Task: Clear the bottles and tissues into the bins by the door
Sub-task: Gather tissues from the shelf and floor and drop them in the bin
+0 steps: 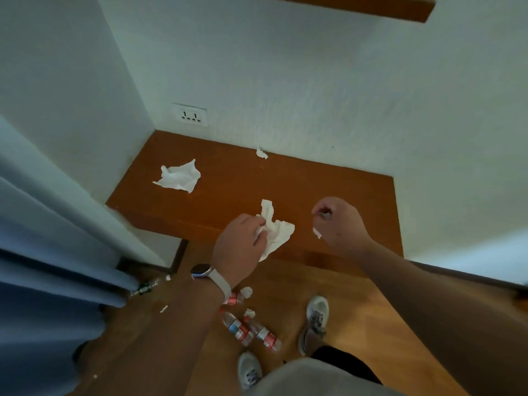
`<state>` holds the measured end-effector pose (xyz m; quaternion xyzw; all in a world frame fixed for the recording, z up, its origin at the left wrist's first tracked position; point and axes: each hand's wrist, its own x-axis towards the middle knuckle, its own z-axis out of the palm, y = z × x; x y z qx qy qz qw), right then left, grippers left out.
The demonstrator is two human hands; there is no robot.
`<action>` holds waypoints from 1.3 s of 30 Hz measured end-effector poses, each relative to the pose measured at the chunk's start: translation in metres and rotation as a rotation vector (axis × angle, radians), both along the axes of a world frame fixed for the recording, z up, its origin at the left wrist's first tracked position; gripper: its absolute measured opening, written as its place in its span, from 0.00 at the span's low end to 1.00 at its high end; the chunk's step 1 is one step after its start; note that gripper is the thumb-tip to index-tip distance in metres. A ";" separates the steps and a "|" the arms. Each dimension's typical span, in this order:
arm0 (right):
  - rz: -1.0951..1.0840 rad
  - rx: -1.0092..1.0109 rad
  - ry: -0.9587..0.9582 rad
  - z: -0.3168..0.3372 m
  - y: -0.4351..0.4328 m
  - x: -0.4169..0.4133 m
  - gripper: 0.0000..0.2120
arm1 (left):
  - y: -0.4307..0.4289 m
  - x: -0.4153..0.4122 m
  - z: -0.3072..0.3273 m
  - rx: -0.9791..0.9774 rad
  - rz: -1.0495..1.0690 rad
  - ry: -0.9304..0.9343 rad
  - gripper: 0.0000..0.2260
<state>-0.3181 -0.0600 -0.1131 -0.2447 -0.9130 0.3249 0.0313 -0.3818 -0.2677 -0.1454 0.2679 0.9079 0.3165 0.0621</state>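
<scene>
Bunching the tissue (278, 232) tight in the left grip (243, 241) should spare fingers for the sheet (178, 175) near the socket (190, 115); right grip (340, 221) clenches a scrap (317, 232).

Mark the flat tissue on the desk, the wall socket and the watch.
flat tissue (178, 176), head view, middle of the sheet
wall socket (190, 114), head view, centre of the plate
watch (201, 270), head view, its dark face

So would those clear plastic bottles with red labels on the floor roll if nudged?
Probably: the clear plastic bottles with red labels lie on their sides on the smooth wooden floor. They look empty, so they are likely light and easily dented.
</scene>
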 end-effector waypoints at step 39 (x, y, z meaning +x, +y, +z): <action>-0.902 -0.190 0.273 0.040 0.327 0.542 0.06 | 0.467 0.413 0.055 0.078 -0.828 0.098 0.07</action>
